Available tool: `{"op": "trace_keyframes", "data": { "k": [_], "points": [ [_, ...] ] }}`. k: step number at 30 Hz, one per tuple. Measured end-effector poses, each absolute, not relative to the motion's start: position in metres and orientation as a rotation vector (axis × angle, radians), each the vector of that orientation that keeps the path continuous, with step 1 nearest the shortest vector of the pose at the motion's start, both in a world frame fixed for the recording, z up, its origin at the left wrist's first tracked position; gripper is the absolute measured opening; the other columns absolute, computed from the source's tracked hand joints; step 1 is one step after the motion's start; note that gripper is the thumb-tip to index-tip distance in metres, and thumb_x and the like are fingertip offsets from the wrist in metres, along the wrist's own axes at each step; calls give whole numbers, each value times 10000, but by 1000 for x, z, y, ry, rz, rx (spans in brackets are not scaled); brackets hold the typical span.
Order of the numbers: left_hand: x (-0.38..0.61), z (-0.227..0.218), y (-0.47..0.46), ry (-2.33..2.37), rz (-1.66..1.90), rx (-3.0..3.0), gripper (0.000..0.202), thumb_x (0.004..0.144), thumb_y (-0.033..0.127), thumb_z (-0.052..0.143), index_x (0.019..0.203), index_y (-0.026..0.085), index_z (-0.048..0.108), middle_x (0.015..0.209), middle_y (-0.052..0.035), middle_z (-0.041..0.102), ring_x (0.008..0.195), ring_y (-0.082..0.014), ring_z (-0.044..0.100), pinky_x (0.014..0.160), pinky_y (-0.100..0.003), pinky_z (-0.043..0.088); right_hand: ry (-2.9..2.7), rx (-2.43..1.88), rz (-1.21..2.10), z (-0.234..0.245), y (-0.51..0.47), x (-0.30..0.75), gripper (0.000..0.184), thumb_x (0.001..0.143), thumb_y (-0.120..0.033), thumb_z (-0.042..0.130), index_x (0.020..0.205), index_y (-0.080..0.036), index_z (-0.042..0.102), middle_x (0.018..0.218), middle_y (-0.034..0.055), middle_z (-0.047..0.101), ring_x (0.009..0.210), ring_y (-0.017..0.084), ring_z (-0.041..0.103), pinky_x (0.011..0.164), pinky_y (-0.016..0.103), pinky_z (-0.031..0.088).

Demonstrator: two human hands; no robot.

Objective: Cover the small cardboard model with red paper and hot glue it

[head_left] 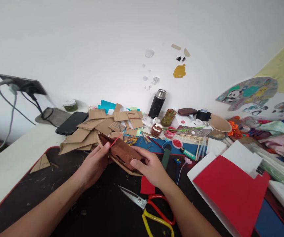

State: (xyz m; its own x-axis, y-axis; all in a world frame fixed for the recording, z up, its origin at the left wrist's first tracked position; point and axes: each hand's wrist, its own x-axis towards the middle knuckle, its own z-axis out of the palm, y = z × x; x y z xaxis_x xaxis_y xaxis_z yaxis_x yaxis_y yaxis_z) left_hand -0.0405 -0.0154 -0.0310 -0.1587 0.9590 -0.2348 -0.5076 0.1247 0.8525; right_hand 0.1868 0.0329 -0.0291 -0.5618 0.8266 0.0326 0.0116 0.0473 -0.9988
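Observation:
Both my hands hold a flat brown-painted cardboard piece over the black mat. My left hand grips its left end, with a thin red stick pinched at the fingertips against the piece. My right hand closes over its right end, fingers curled round the edge. Just in front of my right wrist lie scissors with red and yellow handles, blades pointing left, beside a small red corrugated strip.
A heap of cardboard scraps lies behind the hands. A black flask, paint pots, sticks and a paper bowl crowd the back. A red and white paper sheet lies at right. A phone and wall socket are at left.

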Motion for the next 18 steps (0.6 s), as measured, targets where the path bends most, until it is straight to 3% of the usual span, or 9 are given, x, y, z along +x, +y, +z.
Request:
{"op": "trace_keyframes", "data": {
  "k": [8,18],
  "points": [
    [-38,-28,-18,995,1370,547,723,731,726,1009,1273,262,890,1226,-115,901,1271,-425,796,1036,-489,660,-1691,-849,1584,-32,29,185,768,882,-810,892,1447,-292,838,1356,115,826,1308,366,746,1217,557,567],
    [-39,-29,-18,1008,1350,532,696,703,736,1018,1208,270,902,1227,-114,902,1276,-447,797,1029,-513,673,-1710,-834,1564,-29,29,184,731,909,-803,873,1428,-289,844,1402,111,820,1311,356,740,1198,539,576]
  ]
}}
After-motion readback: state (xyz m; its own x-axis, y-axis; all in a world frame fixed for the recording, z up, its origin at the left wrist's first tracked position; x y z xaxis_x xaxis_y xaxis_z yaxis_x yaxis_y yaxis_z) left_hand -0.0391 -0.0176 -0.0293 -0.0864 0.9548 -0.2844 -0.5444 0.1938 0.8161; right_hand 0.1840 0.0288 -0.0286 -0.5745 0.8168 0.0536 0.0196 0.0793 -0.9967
